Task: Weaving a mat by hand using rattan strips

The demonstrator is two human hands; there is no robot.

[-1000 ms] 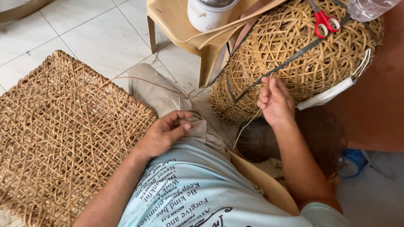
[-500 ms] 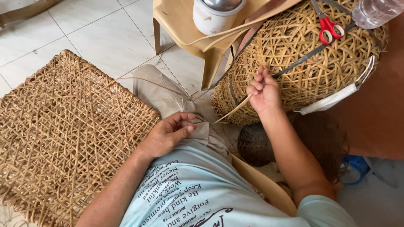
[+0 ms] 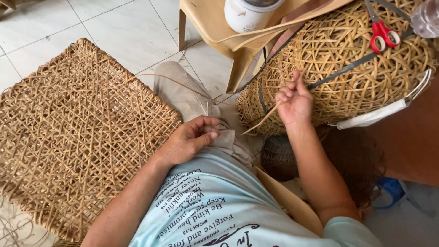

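Fingers point(image 3: 289, 89) of the right hand point(image 3: 295, 103) curled tight, pinched on a thin rattan strip point(image 3: 264, 120); strip slanted down and to the left from the grip, free end low before the round woven basket point(image 3: 338, 68). Right hand raised against the front of this basket, touching or almost touching the weave; cannot tell which. Fingers point(image 3: 208, 130) of the left hand point(image 3: 192, 139) half bent, loosely closed, thumb laid along the beige trouser cloth point(image 3: 183, 93) on the lap; whether something thin was held between them, cannot tell. Left hand well apart from the strip and the basket.

Basket lying on its side at the upper right, pale yellow, crossed by a dark band point(image 3: 347, 68). On top of it, red-handled scissors point(image 3: 382, 32). White curved handle point(image 3: 388, 110) along its lower right edge. Just behind the basket, a beige plastic chair point(image 3: 210, 27) with a white pot point(image 3: 247, 13) on the seat. Clear plastic bottle point(image 3: 425, 18) at the top right corner, only partly seen.

On the left, flat on the tiled floor point(image 3: 114, 32), a large open-weave rattan panel point(image 3: 77, 137), loose ends sticking out at its edges. Under the right forearm, a small dark woven basket point(image 3: 279, 155). Light blue printed shirt point(image 3: 215, 210) at the bottom
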